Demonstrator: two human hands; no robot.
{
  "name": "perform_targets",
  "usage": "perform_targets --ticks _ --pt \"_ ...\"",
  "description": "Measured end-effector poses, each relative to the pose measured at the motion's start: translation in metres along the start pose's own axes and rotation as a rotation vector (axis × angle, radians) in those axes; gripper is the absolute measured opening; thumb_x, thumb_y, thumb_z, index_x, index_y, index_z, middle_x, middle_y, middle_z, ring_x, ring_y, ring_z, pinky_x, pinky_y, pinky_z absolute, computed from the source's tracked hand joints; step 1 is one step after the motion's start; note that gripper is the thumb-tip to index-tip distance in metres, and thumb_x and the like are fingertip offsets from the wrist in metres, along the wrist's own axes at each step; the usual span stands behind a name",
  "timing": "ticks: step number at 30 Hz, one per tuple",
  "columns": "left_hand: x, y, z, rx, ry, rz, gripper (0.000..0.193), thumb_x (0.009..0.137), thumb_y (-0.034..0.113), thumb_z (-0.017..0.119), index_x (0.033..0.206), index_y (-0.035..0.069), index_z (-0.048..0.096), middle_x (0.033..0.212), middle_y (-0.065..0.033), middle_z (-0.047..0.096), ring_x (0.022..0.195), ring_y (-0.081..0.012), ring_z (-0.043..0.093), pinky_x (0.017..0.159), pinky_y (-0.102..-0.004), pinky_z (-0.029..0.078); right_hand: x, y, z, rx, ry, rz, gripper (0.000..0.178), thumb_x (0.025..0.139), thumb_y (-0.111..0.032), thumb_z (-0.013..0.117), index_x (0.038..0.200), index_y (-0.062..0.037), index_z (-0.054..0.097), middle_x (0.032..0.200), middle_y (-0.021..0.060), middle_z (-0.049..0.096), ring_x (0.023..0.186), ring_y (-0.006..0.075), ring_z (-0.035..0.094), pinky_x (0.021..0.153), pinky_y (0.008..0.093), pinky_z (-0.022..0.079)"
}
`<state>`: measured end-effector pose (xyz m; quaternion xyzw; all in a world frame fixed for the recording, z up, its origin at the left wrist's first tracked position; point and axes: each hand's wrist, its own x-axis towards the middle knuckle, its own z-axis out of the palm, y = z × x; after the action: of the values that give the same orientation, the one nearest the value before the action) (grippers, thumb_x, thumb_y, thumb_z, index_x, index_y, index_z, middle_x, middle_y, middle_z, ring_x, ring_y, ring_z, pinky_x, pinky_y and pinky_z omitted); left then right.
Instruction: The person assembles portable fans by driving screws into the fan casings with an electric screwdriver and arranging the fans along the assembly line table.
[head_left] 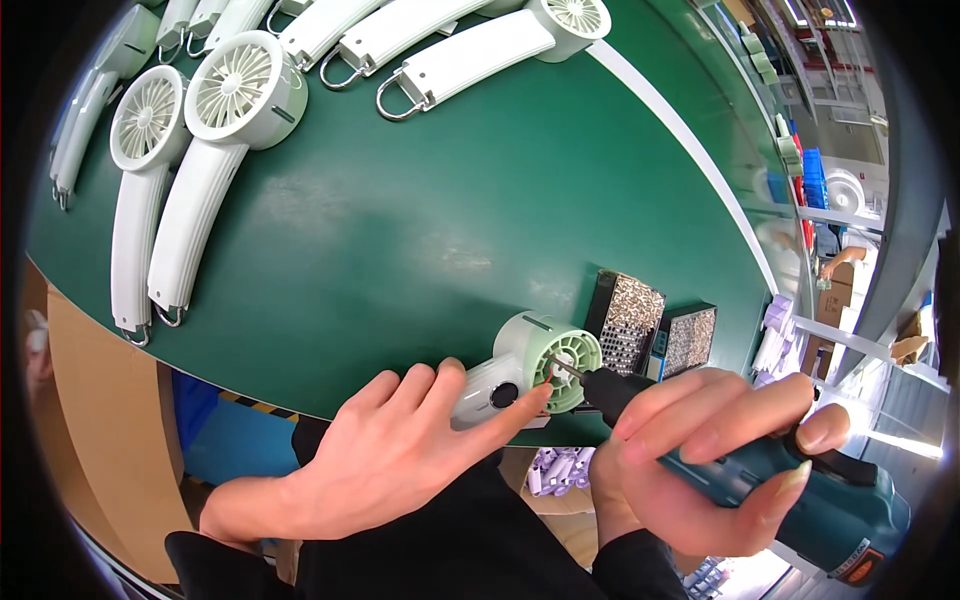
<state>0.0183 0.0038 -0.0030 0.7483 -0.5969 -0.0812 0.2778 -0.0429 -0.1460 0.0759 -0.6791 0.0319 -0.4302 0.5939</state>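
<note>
Near the table's front edge lies a handheld fan (524,340) with a white handle and a pale green inside, its round face turned to the right. My left hand (385,455) is closed over its handle, and one stretched finger reaches the rim of the open face, beside a bit of red wire. In my right hand (715,450) is a dark teal electric screwdriver (845,515), held sideways with the fingers wrapped round its body. Its thin bit reaches into the middle of the green face. Whether a screw sits at the tip is too small to tell.
Two screw trays (628,318) filled with small metal screws stand just behind the fan. Several white handheld fans (235,95) with metal loops lie along the far and left side of the green table (400,200). Below the front edge, a box holds purple parts (560,470). Another person's hand (832,265) shows far right.
</note>
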Motion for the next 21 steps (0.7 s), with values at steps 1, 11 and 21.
perform_targets --ticks 1,11,21 --pt "-0.002 -0.002 0.001 0.009 -0.003 0.0 0.061 0.072 0.01 0.058 0.131 0.024 0.053 0.084 -0.0097 0.048 0.063 -0.0155 0.046 0.051 -0.0241 0.037 -0.002 0.003 0.002 -0.026 -0.002 0.032 0.022 0.092 -0.023 0.044 0.103 -0.0067 0.034 0.067 0.0111 0.044 0.034 0.0228 0.042 0.032 0.0359 0.042" --pt "-0.002 0.001 -0.001 -0.022 -0.031 -0.06 0.054 0.07 0.012 0.062 0.122 0.025 0.06 0.088 -0.011 0.049 0.066 -0.0179 0.05 0.053 -0.025 0.045 -0.009 0.016 0.004 -0.109 -0.107 0.066 0.03 0.091 -0.028 0.053 0.1 -0.009 0.031 0.069 0.0109 0.047 0.037 0.0244 0.048 0.034 0.0375 0.046" --pt "-0.004 0.0 0.006 0.026 -0.001 0.002 0.061 0.071 0.011 0.059 0.13 0.024 0.054 0.085 -0.0088 0.046 0.061 -0.0142 0.044 0.048 -0.022 0.04 -0.007 0.008 -0.015 -0.007 -0.285 0.082 0.029 0.094 -0.024 0.051 0.111 -0.0088 0.034 0.073 0.0131 0.05 0.045 0.0271 0.052 0.041 0.0403 0.049"
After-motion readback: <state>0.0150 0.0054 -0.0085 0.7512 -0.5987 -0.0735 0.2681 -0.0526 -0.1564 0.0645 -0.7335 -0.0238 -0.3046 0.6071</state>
